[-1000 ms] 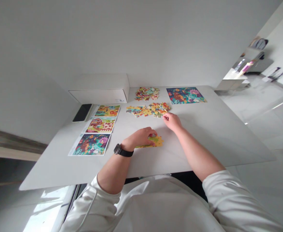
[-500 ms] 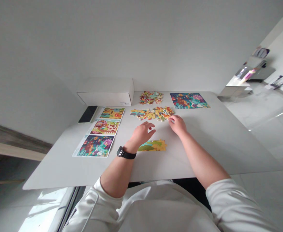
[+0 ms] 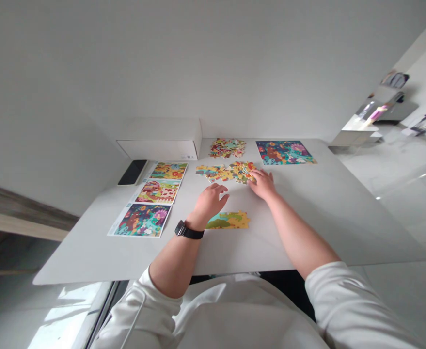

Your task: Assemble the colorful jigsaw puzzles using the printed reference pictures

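My right hand point(image 3: 262, 183) reaches to the right end of a heap of orange and yellow jigsaw pieces point(image 3: 239, 171), its spread fingers touching the pieces there. My left hand point(image 3: 210, 200) hovers over the table in front of the heap, thumb and fingers apart and nothing between them. Just below it lies a joined strip of puzzle point(image 3: 230, 220), yellow with green bushes, its left end hidden behind the left wrist. A black watch point(image 3: 189, 230) is strapped on that wrist.
Three picture sheets point(image 3: 159, 191) lie at the left, beside a dark phone point(image 3: 132, 172). A white box point(image 3: 158, 140) stands against the wall. Another pile of pieces point(image 3: 228, 147) sits at the back, with a dark blue finished puzzle or picture point(image 3: 285, 152) to its right on the white table point(image 3: 318, 213).
My right hand has moved slightly left and forward onto the heap, and its fingers have gone from pinched to spread. My left hand has hardly moved.
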